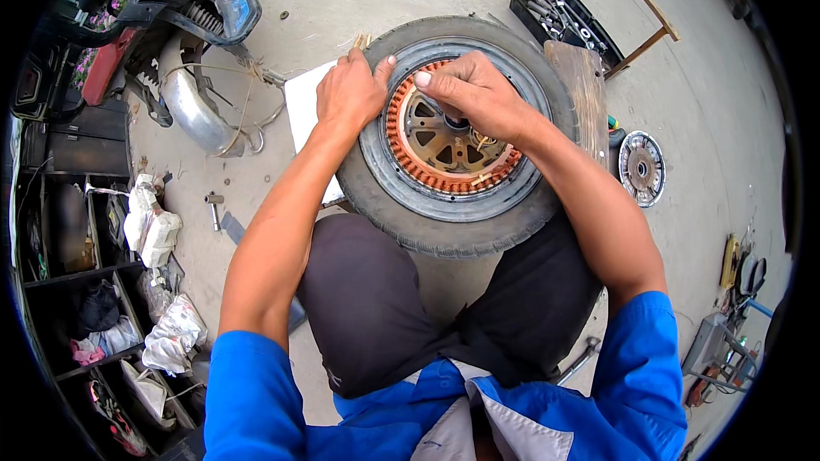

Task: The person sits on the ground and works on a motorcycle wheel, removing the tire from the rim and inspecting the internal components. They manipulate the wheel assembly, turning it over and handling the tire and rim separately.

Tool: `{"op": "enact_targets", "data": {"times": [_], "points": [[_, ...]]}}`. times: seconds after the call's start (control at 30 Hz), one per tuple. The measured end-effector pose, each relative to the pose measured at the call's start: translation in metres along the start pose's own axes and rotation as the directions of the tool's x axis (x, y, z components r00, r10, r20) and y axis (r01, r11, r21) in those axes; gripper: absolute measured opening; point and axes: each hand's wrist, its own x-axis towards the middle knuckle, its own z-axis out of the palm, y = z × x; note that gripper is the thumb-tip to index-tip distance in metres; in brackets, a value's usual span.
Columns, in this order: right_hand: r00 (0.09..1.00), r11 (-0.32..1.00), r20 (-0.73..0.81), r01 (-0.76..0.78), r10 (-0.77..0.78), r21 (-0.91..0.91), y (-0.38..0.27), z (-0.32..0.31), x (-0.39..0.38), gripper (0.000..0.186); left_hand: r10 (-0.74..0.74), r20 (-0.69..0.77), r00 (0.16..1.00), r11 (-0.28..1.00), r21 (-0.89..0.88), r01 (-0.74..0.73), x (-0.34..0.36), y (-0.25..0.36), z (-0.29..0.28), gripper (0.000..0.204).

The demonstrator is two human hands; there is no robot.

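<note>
A hub-motor wheel with a black tyre (384, 205) lies tilted in front of my knees. Within its grey rim (457, 207) sits a ring of copper-coloured windings (410, 166) around a slotted metal centre (457, 154). My left hand (352, 96) grips the tyre's upper left side, its thumb pointing toward the rim. Over the windings and the centre, my right hand (478, 98) is closed with the fingers curled under. Whatever those fingers hold is hidden beneath the hand. Thin yellowish wires (487, 145) show just below it.
A wooden board (585, 90) and a white sheet (301, 107) show beside the wheel. A black toolbox (559, 13) holds several wrenches. The silver round cover (641, 169) lies right; a socket wrench (213, 209) lies left. Shelves (85, 273) and scooter parts (192, 17) stand left.
</note>
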Motion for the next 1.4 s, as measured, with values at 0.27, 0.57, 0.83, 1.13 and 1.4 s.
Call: {"op": "enact_targets", "data": {"times": [0.27,0.57,0.83,1.13,1.4], "points": [[0.996,0.994,0.078,0.021,-0.03,0.111,0.005,-0.005,0.0,0.042,0.012,0.096,0.995,0.999,0.031,-0.016,-0.001,0.004,-0.011,0.063],[0.987,0.998,0.161,-0.011,0.002,0.055,0.004,-0.013,0.0,0.047,0.039,0.03,0.999,0.999,0.02,-0.04,0.003,-0.003,-0.005,0.056],[0.994,0.997,0.106,-0.018,0.011,0.069,-0.003,-0.012,0.002,0.046,0.067,0.017,0.998,0.998,-0.002,-0.067,0.003,-0.002,-0.004,0.057],[0.988,0.988,0.152,-0.026,0.002,0.153,0.0,-0.012,0.005,0.042,0.073,0.016,0.997,0.997,-0.016,-0.073,0.005,-0.007,-0.008,0.059],[0.997,0.988,0.058,-0.051,0.043,0.146,-0.004,-0.006,-0.003,0.041,0.035,0.011,0.999,0.999,-0.04,-0.035,0.002,-0.008,-0.002,0.057]]}}
